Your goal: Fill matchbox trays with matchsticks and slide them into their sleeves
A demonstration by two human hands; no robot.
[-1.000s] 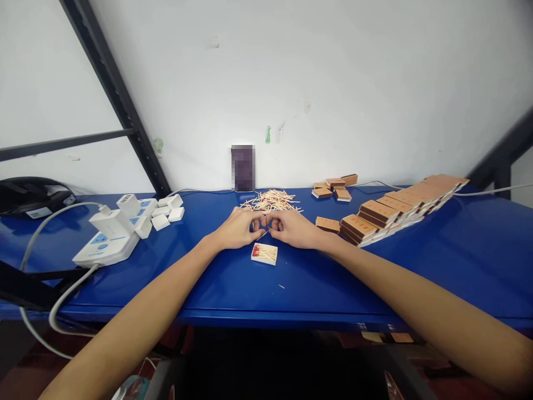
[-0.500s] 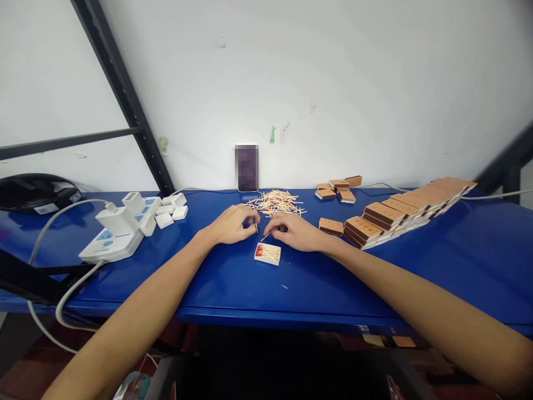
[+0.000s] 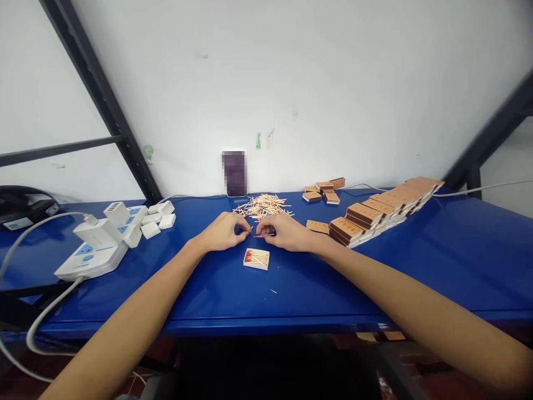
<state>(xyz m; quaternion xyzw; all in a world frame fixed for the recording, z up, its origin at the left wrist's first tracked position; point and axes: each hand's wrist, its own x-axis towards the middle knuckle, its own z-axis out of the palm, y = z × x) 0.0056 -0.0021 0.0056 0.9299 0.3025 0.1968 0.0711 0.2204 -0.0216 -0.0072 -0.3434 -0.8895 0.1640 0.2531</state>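
My left hand [image 3: 224, 232] is pinched, thumb to forefinger, around a match whose small end barely shows. Facing it, my right hand [image 3: 288, 232] grips a match [image 3: 257, 236] that points left with its red head out. The fingertips of both hands are close together, just in front of a loose heap of matches [image 3: 266, 205]. Nearer to me lies an open white matchbox tray [image 3: 256, 266] with several matches in it, red heads mostly to the left.
Brown matchboxes [image 3: 385, 205] are stacked in rows at the right, with a few more [image 3: 325, 188] by the wall. A phone-like dark panel [image 3: 235, 173] leans on the wall. At left are a power strip [image 3: 94, 261] and white adapters [image 3: 152, 229]. The blue table [image 3: 216, 303] has a front edge.
My head view has shifted right, so things appear further left. The right hand's match has turned from slanting towards the tray to lying nearly level, its red head now visible.
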